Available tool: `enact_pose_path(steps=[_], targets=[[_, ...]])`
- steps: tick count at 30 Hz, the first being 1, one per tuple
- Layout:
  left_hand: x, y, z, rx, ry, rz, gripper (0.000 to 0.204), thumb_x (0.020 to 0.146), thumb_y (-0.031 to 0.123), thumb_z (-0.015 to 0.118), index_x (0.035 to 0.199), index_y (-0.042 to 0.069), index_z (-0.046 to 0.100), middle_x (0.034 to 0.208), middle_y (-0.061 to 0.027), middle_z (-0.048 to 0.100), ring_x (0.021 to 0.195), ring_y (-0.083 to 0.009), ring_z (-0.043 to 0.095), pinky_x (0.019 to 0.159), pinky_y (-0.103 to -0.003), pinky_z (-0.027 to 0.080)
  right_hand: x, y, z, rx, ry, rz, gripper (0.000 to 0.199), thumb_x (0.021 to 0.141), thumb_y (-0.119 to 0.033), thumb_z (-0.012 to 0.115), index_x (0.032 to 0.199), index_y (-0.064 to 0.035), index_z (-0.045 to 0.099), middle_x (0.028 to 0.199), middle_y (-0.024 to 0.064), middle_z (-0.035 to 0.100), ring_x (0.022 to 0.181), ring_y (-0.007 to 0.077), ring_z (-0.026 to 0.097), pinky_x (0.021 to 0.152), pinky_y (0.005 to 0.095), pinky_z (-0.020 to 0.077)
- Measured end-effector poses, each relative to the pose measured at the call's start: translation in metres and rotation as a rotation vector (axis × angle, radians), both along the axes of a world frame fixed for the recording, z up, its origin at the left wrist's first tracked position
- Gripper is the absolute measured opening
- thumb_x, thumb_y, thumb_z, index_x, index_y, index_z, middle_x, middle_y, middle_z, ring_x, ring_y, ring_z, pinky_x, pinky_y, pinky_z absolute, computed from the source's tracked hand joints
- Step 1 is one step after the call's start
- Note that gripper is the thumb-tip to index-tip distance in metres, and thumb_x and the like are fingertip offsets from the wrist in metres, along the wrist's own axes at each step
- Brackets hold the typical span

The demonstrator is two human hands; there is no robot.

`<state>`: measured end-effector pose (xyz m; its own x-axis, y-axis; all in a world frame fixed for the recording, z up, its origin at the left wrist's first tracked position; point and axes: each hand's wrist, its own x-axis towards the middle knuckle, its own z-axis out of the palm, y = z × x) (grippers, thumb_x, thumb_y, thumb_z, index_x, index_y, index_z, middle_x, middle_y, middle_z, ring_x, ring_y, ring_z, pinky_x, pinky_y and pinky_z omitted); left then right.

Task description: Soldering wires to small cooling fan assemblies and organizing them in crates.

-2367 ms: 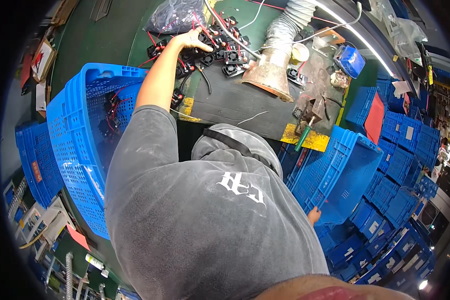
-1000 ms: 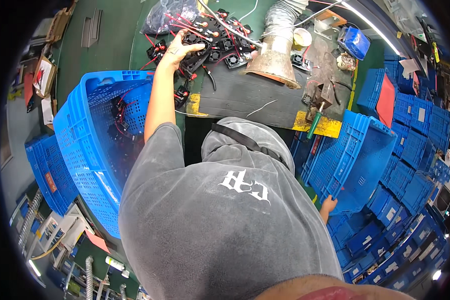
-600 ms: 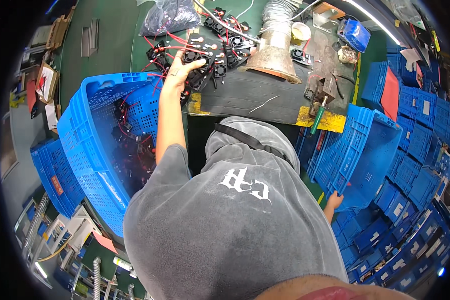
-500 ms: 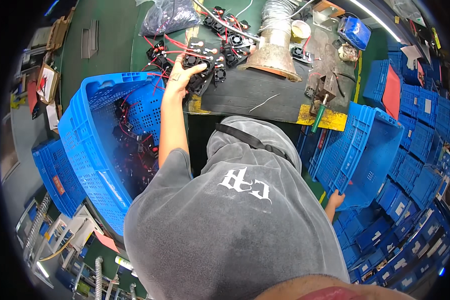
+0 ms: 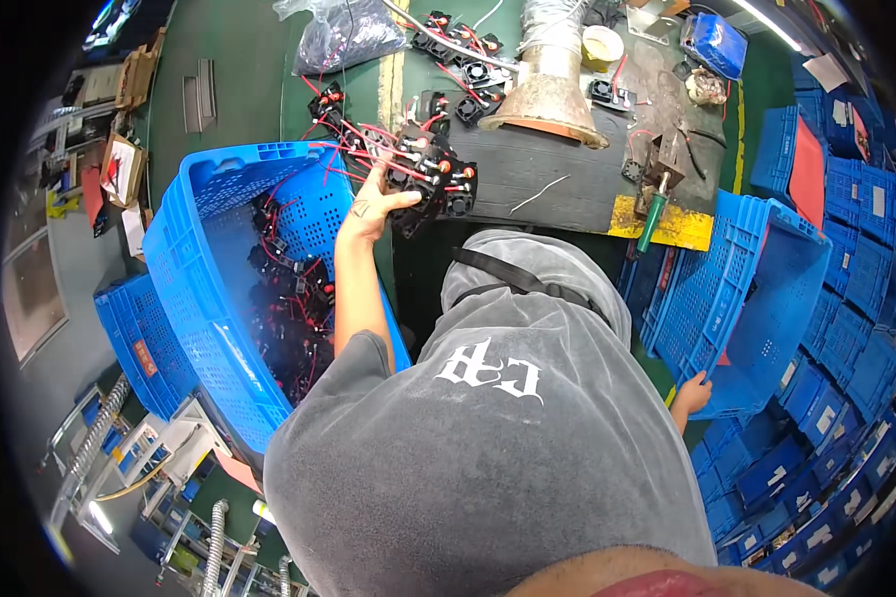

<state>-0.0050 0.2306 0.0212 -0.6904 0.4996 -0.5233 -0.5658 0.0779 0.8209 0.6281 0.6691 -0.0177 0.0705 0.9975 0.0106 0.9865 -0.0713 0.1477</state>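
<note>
My left hand (image 5: 373, 211) is closed round a cluster of small black cooling fans (image 5: 430, 177) with red wires, held at the near edge of the workbench. Below it to the left stands a large blue plastic crate (image 5: 214, 323), with several black fans with red wires (image 5: 294, 289) heaped inside. My right hand (image 5: 693, 394) grips the near rim of another blue crate (image 5: 712, 298) on the right, its fingers bent over the edge. A soldering iron with a green handle (image 5: 653, 221) rests in its stand at the bench's right end.
A metal fume hood (image 5: 548, 104) stands on the bench's dark mat (image 5: 508, 189). Other fans (image 5: 478, 75) and a plastic bag of dark parts (image 5: 348, 40) lie behind. Blue bins (image 5: 846, 259) fill the right side. A smaller blue crate (image 5: 134, 343) stands far left.
My left hand has drawn the fans slightly toward me and tilted the cluster. My right hand keeps its grip on the crate's rim. The whole view has shifted a little.
</note>
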Motion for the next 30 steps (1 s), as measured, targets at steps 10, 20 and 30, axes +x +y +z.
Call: enact_pose_path(steps=[10, 20, 30], targets=[[0.017, 0.002, 0.044, 0.069, 0.064, 0.108, 0.093, 0.064, 0.001, 0.073, 0.149, 0.009, 0.036, 0.137, -0.0154, 0.056, 0.126, -0.0334, 0.056, 0.107, -0.046, 0.047, -0.010, -0.002, -0.006, 0.021, 0.051, -0.065, 0.062, 0.096, -0.054, 0.049, 0.118, 0.0017, 0.065, 0.114, 0.0250, 0.067, 0.104, 0.0449, 0.061, 0.091, 0.0532, 0.0467], [0.028, 0.048, 0.148, 0.225, 0.205, -0.210, 0.118, 0.050, -0.007, 0.083, 0.154, 0.013, 0.031, 0.153, -0.0167, 0.039, 0.132, -0.0388, 0.052, 0.108, -0.054, 0.046, 0.021, -0.004, -0.015, 0.088, 0.208, 0.181, 0.047, 0.099, -0.041, 0.055, 0.116, 0.0021, 0.066, 0.114, 0.0254, 0.067, 0.106, 0.0426, 0.062, 0.093, 0.0486, 0.0477], [0.102, 0.257, 0.181, 0.379, -0.015, -0.629, 0.086, 0.068, 0.020, 0.087, 0.143, 0.014, 0.045, 0.130, -0.0254, 0.058, 0.115, -0.0417, 0.060, 0.089, -0.064, 0.052, -0.001, -0.013, -0.003, 0.261, 0.226, 0.019, 0.032, 0.097, -0.038, 0.054, 0.092, -0.0104, 0.070, 0.096, 0.0076, 0.072, 0.091, 0.0319, 0.067, 0.073, 0.0464, 0.0525]])
